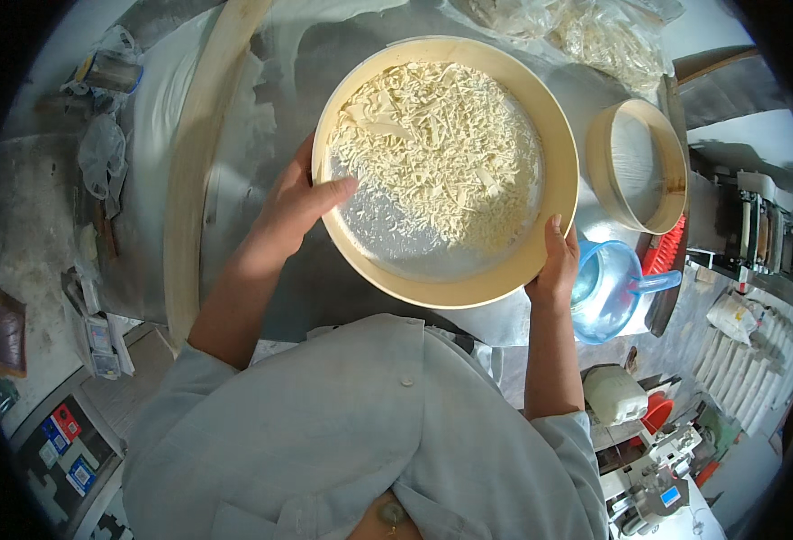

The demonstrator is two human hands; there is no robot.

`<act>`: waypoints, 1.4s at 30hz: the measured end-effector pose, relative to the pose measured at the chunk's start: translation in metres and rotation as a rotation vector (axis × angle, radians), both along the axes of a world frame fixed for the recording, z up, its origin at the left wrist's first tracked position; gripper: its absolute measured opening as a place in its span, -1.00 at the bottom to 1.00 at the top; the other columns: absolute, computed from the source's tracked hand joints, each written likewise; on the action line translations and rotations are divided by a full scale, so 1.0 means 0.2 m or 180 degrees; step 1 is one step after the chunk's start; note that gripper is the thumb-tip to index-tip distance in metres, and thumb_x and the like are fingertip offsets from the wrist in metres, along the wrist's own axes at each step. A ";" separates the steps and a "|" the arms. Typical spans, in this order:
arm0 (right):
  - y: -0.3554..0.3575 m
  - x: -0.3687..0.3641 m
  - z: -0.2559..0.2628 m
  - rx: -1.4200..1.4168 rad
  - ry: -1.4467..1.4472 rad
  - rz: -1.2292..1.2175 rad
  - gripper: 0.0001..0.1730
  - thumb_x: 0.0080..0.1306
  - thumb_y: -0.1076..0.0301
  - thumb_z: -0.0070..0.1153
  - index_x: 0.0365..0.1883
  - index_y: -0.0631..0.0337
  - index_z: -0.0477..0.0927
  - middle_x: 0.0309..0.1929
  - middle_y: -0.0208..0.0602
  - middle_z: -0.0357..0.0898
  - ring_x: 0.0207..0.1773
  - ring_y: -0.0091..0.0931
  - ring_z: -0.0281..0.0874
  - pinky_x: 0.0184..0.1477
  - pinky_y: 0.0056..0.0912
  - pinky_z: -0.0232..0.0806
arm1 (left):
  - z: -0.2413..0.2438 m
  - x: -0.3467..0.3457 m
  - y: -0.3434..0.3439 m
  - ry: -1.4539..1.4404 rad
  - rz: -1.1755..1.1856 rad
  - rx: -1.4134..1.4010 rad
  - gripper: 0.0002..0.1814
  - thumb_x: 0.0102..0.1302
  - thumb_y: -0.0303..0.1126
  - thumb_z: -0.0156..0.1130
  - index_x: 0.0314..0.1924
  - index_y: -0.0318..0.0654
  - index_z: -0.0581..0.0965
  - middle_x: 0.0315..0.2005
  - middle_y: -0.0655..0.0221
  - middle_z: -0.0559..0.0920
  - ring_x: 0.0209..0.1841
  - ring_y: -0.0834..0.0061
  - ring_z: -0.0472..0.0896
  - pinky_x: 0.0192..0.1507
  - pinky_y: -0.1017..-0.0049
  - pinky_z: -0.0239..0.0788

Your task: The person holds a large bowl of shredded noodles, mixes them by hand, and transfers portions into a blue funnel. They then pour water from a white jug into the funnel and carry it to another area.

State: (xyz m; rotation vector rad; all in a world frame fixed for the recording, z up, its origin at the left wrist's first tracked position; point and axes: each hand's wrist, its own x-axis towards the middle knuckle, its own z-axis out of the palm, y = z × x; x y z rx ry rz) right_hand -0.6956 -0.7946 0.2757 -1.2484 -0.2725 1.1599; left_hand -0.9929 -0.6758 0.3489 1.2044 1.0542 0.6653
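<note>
Both hands hold a large round sieve with a pale wooden rim [450, 297] over the metal worktop. My left hand [305, 199] grips its left side, the thumb lying over the rim towards the mesh. At the lower right, my right hand [556, 260] has its thumb up against the rim and its fingers mostly hidden beneath. Cream-coloured shreds and flakes [437, 148] cover much of the mesh, thickest in the upper part, with finer crumbs at the lower left. What the shreds are made of, I cannot tell.
A smaller sieve [599, 169], a red-bristled brush [666, 246] and a blue plastic dipper [606, 293] lie to the right. A long wooden board [190, 155] runs along the left. Plastic bags [599, 40] occupy the top right. Machines stand beyond the table's right edge.
</note>
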 end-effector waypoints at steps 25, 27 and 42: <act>-0.13 0.18 0.47 0.0077 -0.1012 -0.0634 -0.50 0.41 0.14 0.14 0.17 0.33 0.48 -0.05 -0.31 0.60 -0.10 -0.52 0.57 -0.07 -0.49 0.37 | 0.45 -0.11 -0.21 -0.0467 0.0450 0.0011 -0.03 0.08 -0.10 0.37 0.36 -0.50 0.17 0.19 0.16 0.45 0.21 0.35 0.44 0.24 0.40 0.24; -0.14 0.18 0.51 0.0176 -0.1052 -0.0689 -0.51 0.41 0.15 0.13 0.17 0.33 0.48 -0.04 -0.31 0.60 -0.09 -0.52 0.57 -0.07 -0.49 0.37 | 0.46 -0.12 -0.20 -0.0371 0.0444 0.0057 0.00 0.05 -0.09 0.39 0.36 -0.53 0.17 0.19 0.16 0.45 0.21 0.35 0.44 0.25 0.41 0.22; -0.12 0.16 0.51 0.0315 -0.1015 -0.0506 -0.49 0.45 0.16 0.09 0.22 0.34 0.46 0.06 -0.28 0.56 -0.01 -0.52 0.54 0.01 -0.45 0.35 | 0.39 -0.15 -0.19 -0.0365 0.0247 -0.0314 -0.11 0.01 -0.25 0.26 0.34 -0.49 0.22 0.15 0.17 0.48 0.19 0.36 0.47 0.25 0.39 0.25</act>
